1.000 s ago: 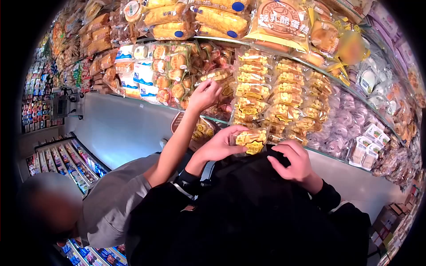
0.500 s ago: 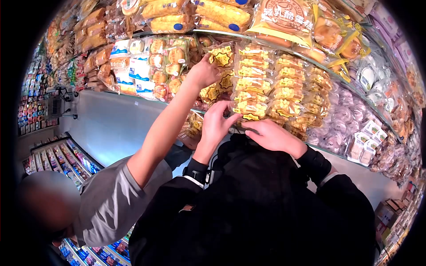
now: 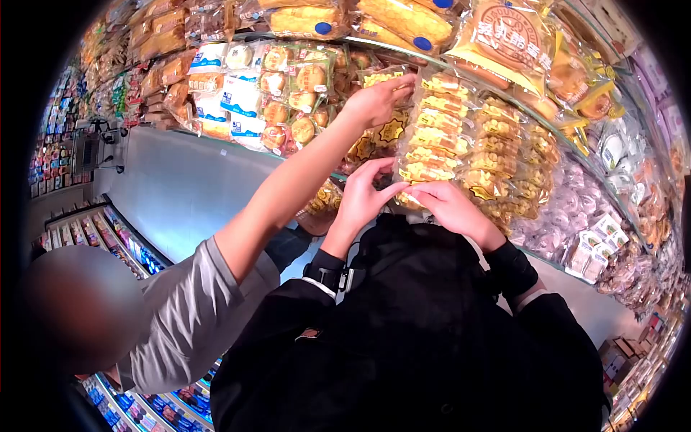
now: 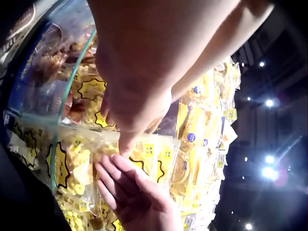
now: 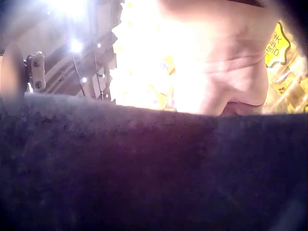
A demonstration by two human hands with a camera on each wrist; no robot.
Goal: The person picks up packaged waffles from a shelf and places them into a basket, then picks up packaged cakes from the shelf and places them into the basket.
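Observation:
Yellow clear-wrapped packets (image 3: 432,144) stand in a close row on the shelf. My left hand (image 3: 366,196) is at the row's front left corner, its thumb stretched toward my right fingertips. In the left wrist view my left hand (image 4: 134,103) points its thumb down at a packet. My right hand (image 3: 455,209) touches the row's front end; its fingers (image 4: 113,180) look straight and slightly spread, palm visible. The right wrist view shows part of my right hand (image 5: 231,62), overexposed, above a dark sleeve (image 5: 144,163). Neither hand visibly grips a packet.
Another person's arm (image 3: 288,176) reaches across from the left, with the hand (image 3: 378,104) at the row's back left. White-and-blue bread packs (image 3: 241,108) lie left, purple-toned packets (image 3: 568,191) right. An upper shelf holds large packs (image 3: 504,32).
My left hand held a packet near my body at first; both hands are now at the row's front. The other person's hand moved up and right. The view shifted.

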